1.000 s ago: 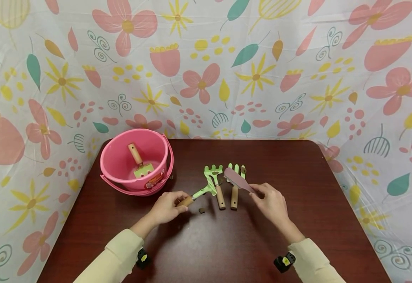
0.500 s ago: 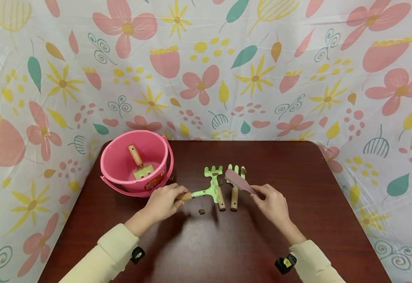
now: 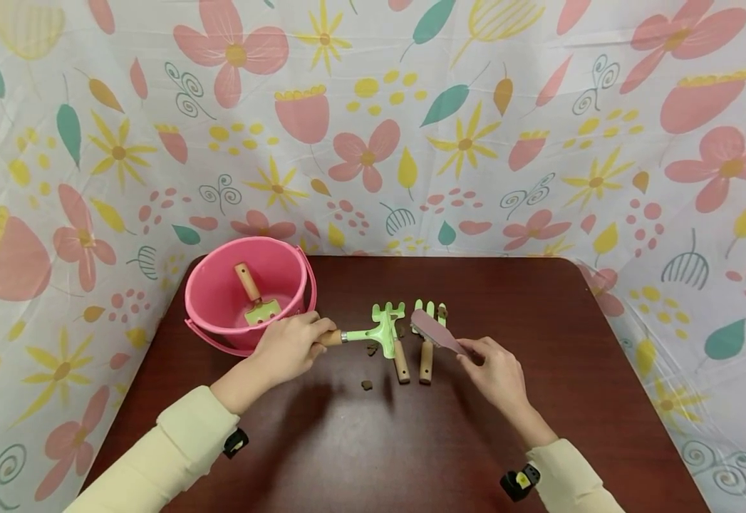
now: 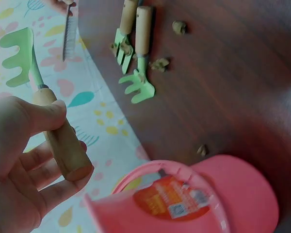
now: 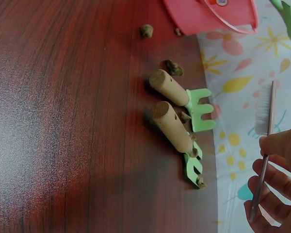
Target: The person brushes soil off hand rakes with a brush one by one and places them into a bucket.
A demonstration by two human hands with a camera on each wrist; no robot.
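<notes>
Two hands work above a dark brown table. Nearest, a brown clump lies on the tabletop. At near right, the right hand pinches the handle of a white-bristled brush between thumb and curled fingers; the brush is raised and points far left. At left, the left hand has its thumb and fingers closed round the wooden handle of a green hand rake, also raised, head toward the right. Farther in, between the hands, a second rake and a fork lie side by side on the table, handles near, with clumps around their heads. At far left stands a pink bucket containing a green shovel.

Status, by judgement: one tool put in the bucket; one in hand, its head apparently free of clumps; two, clumps at their heads, likely remain for brushing.
</notes>
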